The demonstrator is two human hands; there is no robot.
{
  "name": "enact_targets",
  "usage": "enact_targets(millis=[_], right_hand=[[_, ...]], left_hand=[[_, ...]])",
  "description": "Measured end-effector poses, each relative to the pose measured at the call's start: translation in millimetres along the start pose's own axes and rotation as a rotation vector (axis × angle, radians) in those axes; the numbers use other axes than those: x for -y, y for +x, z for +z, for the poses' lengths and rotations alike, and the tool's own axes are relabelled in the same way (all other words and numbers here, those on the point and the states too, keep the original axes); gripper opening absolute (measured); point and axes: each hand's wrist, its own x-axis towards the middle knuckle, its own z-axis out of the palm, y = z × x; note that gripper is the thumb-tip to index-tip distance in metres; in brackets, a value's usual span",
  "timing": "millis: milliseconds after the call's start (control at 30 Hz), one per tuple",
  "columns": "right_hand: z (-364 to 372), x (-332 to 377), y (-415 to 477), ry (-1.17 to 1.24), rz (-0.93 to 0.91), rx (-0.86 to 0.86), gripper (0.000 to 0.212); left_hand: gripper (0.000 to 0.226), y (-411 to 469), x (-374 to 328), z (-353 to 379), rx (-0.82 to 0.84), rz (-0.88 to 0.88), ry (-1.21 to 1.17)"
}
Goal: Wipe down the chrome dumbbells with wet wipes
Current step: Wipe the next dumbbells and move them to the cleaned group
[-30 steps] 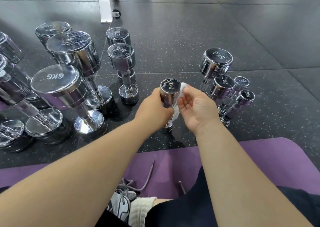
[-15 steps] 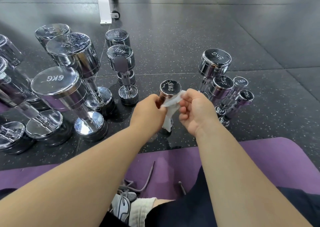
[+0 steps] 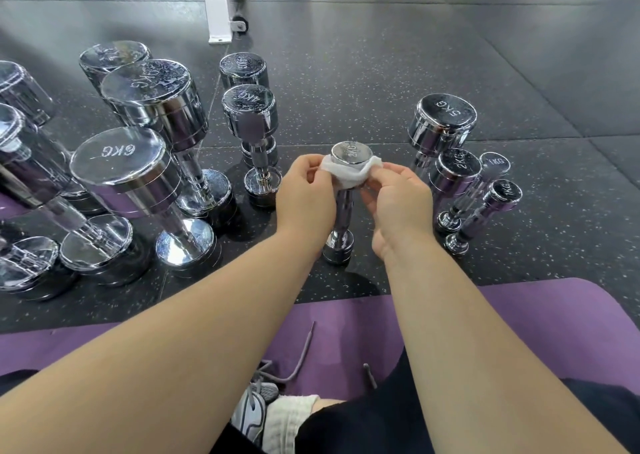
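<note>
A chrome 2KG dumbbell (image 3: 350,154) stands upright on one end on the dark speckled floor (image 3: 346,72), and everything else is placed from it. A white wet wipe (image 3: 346,176) is wrapped around the near side of its top head, just under the stamped face. The left hand (image 3: 304,194) pinches the wipe's left end between thumb and curled fingers, against the left side of the head. The right hand (image 3: 398,197) pinches the right end the same way on the right side. Whether the fingertips behind the head also touch the metal cannot be made out. Below the wipe, the handle and bottom head are bare between the two wrists.

Near its left stands a 4KG dumbbell (image 3: 249,107), also upright. Further left, well apart, is a 6KG dumbbell (image 3: 117,155) among other large chrome ones. To its right stand a 5KG dumbbell (image 3: 441,121), a second 2KG one (image 3: 457,168) and two 1KG dumbbells (image 3: 502,194) close together. On the person's side of it lies a purple mat (image 3: 536,315), with a grey shoe (image 3: 252,408) and a white sock (image 3: 287,419) there. Beyond it to the left, well apart, is a white frame leg (image 3: 216,6) with a small wheel.
</note>
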Motion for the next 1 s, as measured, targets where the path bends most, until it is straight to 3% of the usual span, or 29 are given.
enact_targets(millis=[100,200,367,533,633,767,833,933,1000], right_hand=[[1.2,0.5,3.7,-0.029,0.007,-0.012,0.019],[3.9,-5.9,7.2,0.058,0.018,0.011,0.016],[3.0,-14.6,9.2,0.119,0.036,-0.016,0.016],[0.6,-19.3,8.6,0.049,-0.081,-0.140,0.017],[2.0,-24.5,2.4,0.028,-0.119,-0.149,0.016],[2.5,-35.3,-5.1,-0.029,-0.149,-0.086,0.038],[-0.6,-34.7,-5.1,-0.143,-0.154,-0.024,0.049],[-7.6,-37.3,-3.5,-0.339,-0.165,0.114,0.053],[-9.1,-36.6,-3.4,-0.390,-0.209,0.092,0.044]], left_hand=[[0.032,9.0,-2.0,-2.5,0.143,-0.063,-0.083],[0.032,12.8,-3.3,-7.1,0.269,-0.023,0.009],[0.029,4.4,-10.1,3.7,0.212,-0.157,-0.260],[0.025,3.3,-9.3,5.6,0.260,-0.228,-0.314],[0.040,-4.0,-9.7,6.2,0.251,-0.333,-0.363],[0.029,-0.8,-19.9,3.0,0.313,-0.325,-0.409],[0.032,3.7,-13.1,-4.1,0.386,-0.237,-0.293],[0.064,2.9,-1.5,-15.5,0.539,-0.177,0.047],[0.053,5.2,0.7,-18.8,0.575,-0.115,0.162]])
